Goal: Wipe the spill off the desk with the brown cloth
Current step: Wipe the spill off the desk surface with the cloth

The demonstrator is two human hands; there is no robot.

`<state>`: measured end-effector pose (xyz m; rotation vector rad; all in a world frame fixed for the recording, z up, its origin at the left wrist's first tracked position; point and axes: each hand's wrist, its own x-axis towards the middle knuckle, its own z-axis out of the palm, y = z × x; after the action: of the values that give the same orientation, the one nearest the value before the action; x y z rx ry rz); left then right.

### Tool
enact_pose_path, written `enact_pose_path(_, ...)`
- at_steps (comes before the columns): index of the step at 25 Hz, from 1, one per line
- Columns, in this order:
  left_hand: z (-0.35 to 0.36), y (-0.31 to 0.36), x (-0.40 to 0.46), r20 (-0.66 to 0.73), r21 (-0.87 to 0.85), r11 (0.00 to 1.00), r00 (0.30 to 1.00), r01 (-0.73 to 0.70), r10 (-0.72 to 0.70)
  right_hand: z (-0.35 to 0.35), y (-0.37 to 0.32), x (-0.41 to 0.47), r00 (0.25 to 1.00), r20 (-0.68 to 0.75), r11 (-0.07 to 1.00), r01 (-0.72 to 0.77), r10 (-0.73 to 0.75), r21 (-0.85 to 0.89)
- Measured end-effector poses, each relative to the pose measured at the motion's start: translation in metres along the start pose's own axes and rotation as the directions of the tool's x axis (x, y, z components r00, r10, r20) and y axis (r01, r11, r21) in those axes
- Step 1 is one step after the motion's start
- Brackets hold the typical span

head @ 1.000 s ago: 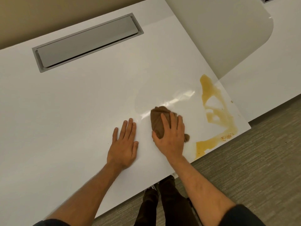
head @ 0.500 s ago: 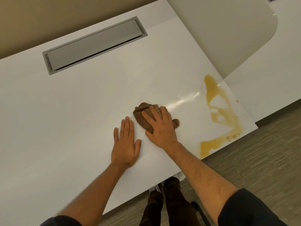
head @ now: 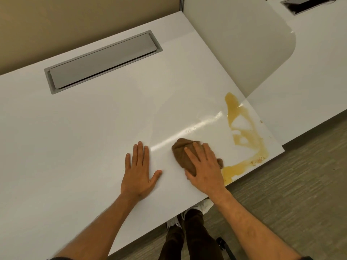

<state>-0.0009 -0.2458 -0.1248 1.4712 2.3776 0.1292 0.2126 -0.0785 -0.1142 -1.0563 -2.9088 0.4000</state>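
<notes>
Head cam, only view here. The right hand (head: 203, 169) is flat on the bunched-up brown cloth (head: 183, 154), fingers spread and pressing it down, thumb tucked against its near edge, so more a press than a proper grab. The left hand (head: 139, 171) lies relaxed with its palm on the desk (head: 93, 128), just beside the cloth, holding nothing. The spill (head: 244, 136) is an amber loop off to the right of the right hand, its near tail almost touching the cloth. If it were me, I'd sweep right with steady pressure and pull the liquid inward, since that puddle sits right at the desk corner and could drip off.
</notes>
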Motion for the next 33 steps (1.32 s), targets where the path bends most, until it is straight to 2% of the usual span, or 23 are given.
enact_pose_path(2, 0.000, 0.000, 0.001, -0.001, 0.007, 1.000, 1.000, -0.003, 0.003, -0.007, 0.010, 0.012, 0.993, -0.022, 0.994, -0.112, 0.112, -0.003)
enact_pose_path(8, 0.004, -0.002, 0.003, 0.011, 0.028, 1.000, 1.000, -0.001, 0.001, -0.011, -0.001, 0.049, 0.961, -0.033, 0.961, -0.275, 0.274, -0.015)
enact_pose_path(18, 0.000, 0.000, 0.005, 0.046, 0.024, 1.000, 0.999, 0.013, -0.014, -0.017, -0.017, 0.174, 0.964, 0.028, 0.964, -0.265, 0.264, 0.020)
enact_pose_path(22, 0.001, 0.000, 0.006, 0.053, 0.033, 0.999, 0.998, 0.018, -0.020, -0.010, -0.029, 0.198, 0.978, 0.049, 0.979, -0.202, 0.201, 0.025)
enact_pose_path(24, 0.000, 0.000, 0.006, 0.054, 0.035, 0.999, 0.998, 0.016, -0.018, -0.008, -0.036, 0.189, 0.991, 0.059, 0.990, -0.123, 0.120, 0.068)
enact_pose_path(28, -0.001, -0.001, 0.005, 0.046, 0.022, 1.000, 0.999, 0.006, -0.007, -0.002, -0.057, 0.145, 0.997, 0.034, 0.987, 0.069, -0.075, 0.147)
enact_pose_path(31, 0.001, -0.002, 0.006, 0.019, -0.005, 1.000, 1.000, 0.000, 0.000, 0.005, -0.064, 0.097, 0.984, -0.016, 0.971, 0.176, -0.176, 0.159)
enact_pose_path(33, 0.001, -0.003, 0.007, 0.007, -0.023, 1.000, 1.000, -0.002, 0.002, 0.006, -0.057, 0.064, 0.973, 0.003, 0.960, 0.227, -0.230, 0.163)
